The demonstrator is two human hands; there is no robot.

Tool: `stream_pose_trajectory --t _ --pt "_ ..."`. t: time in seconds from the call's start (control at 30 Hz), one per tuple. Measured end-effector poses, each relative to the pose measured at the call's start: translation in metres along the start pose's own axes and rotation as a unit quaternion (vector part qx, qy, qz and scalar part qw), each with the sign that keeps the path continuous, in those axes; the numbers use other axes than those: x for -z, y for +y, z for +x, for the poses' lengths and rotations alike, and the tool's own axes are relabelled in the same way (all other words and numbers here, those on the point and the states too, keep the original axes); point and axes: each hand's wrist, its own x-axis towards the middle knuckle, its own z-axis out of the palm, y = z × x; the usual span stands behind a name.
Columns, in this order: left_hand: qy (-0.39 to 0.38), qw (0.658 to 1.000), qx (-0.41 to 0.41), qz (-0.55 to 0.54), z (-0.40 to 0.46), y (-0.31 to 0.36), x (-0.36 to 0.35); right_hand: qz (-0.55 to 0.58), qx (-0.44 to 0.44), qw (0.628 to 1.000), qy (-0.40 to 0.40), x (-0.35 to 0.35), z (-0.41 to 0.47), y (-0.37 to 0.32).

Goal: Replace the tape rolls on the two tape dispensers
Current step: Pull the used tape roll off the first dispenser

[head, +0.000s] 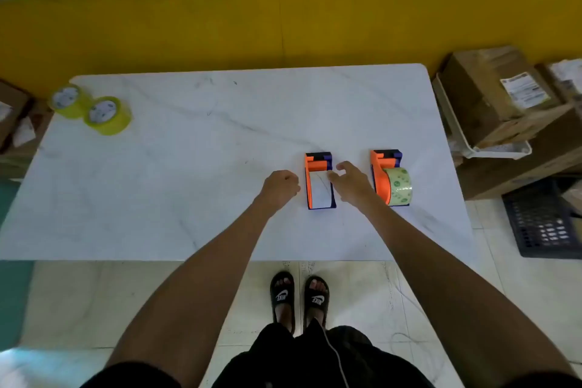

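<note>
Two orange-and-blue tape dispensers stand on the white marble table [189, 167]. The left dispenser [318, 181] has no roll in it; the tabletop shows through its frame. The right dispenser [385, 175] carries a clear tape roll [399, 186] with a pale green tint. My left hand [281, 186] hovers just left of the empty dispenser, fingers curled with nothing in them. My right hand [351, 183] sits between the two dispensers, fingers apart, thumb touching the empty dispenser's right edge. Two fresh yellow tape rolls [108, 115] [67, 100] lie at the far left corner.
Cardboard boxes [497, 94] and a white tray are stacked right of the table, with a dark plastic crate [544, 224] on the floor. More boxes stand at the left edge. A yellow wall band runs behind the table. My sandalled feet stand at the near edge.
</note>
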Motion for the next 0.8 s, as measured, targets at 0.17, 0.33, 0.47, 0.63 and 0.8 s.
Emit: stream_pose_trajectory --t 0.17,0.33,0.47,0.63,0.8 --pt "0.013 0.997 0.050 -0.057 0.011 -0.006 -0.021 0.070 -0.055 0.996 0.002 -0.003 0.005 0.001" --pt "-0.017 0.993 0.080 -0.085 0.008 0.003 -0.026 0.092 -0.075 0.993 0.008 -0.006 0.010 0.002" --pt "-0.037 0.990 0.092 -0.103 0.009 0.015 -0.018 0.079 -0.085 0.993 0.013 -0.012 0.016 0.007" --pt "-0.033 0.986 0.097 -0.134 0.009 0.033 -0.011 0.088 -0.084 0.993 0.010 -0.008 0.017 0.001" --pt "-0.034 0.980 0.092 -0.170 0.007 0.046 -0.005 0.127 -0.086 0.988 -0.025 -0.001 0.012 -0.004"
